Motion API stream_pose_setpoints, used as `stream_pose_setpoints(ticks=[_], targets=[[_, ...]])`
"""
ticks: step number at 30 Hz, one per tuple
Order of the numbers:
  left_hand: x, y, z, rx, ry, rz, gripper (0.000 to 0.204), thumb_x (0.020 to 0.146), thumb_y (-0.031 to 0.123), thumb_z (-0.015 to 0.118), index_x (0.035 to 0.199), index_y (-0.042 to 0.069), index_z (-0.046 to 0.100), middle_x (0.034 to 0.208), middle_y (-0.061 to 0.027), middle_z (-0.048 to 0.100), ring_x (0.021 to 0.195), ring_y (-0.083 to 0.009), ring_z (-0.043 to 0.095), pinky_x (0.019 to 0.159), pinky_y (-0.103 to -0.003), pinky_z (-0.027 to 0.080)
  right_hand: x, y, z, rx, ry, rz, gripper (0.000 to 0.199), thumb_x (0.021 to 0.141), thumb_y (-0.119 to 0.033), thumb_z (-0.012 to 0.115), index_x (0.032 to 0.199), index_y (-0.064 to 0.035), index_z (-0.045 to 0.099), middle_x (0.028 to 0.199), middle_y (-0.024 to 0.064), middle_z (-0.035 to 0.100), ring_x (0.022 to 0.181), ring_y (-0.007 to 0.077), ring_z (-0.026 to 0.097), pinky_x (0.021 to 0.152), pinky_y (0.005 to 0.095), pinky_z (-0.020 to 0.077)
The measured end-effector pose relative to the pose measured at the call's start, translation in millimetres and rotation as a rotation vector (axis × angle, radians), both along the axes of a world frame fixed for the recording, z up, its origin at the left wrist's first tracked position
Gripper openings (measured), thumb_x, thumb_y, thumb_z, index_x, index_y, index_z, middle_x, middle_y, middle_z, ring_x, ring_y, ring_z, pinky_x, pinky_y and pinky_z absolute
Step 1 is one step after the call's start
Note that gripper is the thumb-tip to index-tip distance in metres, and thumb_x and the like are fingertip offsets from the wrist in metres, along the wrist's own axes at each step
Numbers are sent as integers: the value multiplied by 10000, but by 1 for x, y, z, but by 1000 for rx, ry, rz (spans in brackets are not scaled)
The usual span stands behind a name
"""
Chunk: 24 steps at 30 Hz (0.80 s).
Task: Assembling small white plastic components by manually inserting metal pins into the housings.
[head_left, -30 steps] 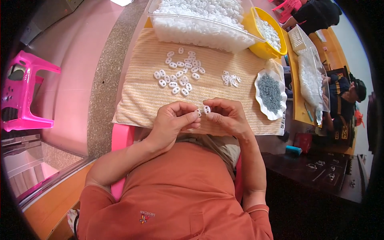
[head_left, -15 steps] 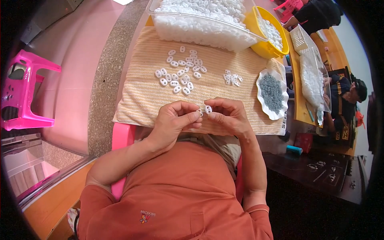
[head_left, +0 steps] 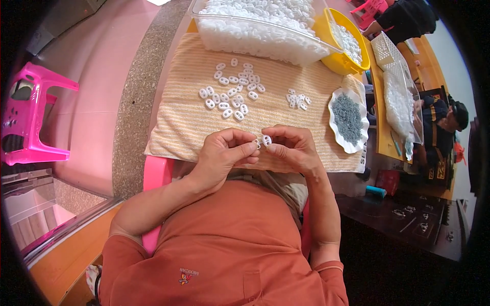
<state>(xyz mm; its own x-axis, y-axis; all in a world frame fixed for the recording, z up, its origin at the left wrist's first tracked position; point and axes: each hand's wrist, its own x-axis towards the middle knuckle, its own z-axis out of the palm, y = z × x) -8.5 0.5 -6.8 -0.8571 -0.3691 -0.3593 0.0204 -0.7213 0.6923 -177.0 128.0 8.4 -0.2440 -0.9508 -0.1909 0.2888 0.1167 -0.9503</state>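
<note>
Above the near edge of a striped towel (head_left: 176, 109), my two hands meet fingertip to fingertip. My right hand (head_left: 295, 148) pinches a white oval two-hole plastic piece (head_left: 267, 140). Between the thumb and forefinger of my left hand (head_left: 224, 153) is a small white ring-ended piece (head_left: 258, 144), largely covered by the fingers. The two pieces are side by side; whether they touch I cannot tell. A scattered group of white two-hole pieces (head_left: 223, 106) lies beyond my left hand. Smaller white pieces (head_left: 297, 99) lie in a cluster farther right.
A clear bin (head_left: 255, 38) of white pieces stands at the back, beside a yellow basin (head_left: 352, 66). At right is a white scalloped dish (head_left: 334, 125) holding small grey parts (head_left: 348, 118). A co-worker (head_left: 444, 117) sits at another table. A pink stool (head_left: 38, 115) stands left.
Both hands keep nearly the same pose, with the same pieces pinched close together. The whole view has shifted very slightly.
</note>
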Motion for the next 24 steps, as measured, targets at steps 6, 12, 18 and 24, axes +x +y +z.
stream_pose_setpoints(ticks=[6,12,18,24], targets=[[0,0,1,-9,-4,1,156,881,54,638,1024,-2,610,888,-73,666,762,-120,652,704,-248,576,2,-1,2,4,20,6,273,867,21,630,1138,45,607,1006,35,631,926,102,613,816,236,496],[-1,1,1,-16,-11,-1,154,879,51,639,1020,-1,612,885,-73,667,761,-119,651,705,-247,575,1,0,0,-5,35,15,262,876,-5,629,1129,55,601,1011,35,628,923,102,616,810,234,494],[-1,1,3,6,1,0,144,878,49,649,999,-18,612,884,-71,661,774,-110,639,710,-236,558,3,-2,0,-24,22,27,264,877,0,628,1133,54,599,1016,64,651,910,116,634,797,245,516],[-1,1,3,4,-3,-5,151,881,52,645,1011,-17,610,897,-68,660,784,-105,635,718,-233,554,7,-3,9,37,-68,19,296,864,33,635,1158,48,606,1054,79,643,949,130,616,828,250,498]])
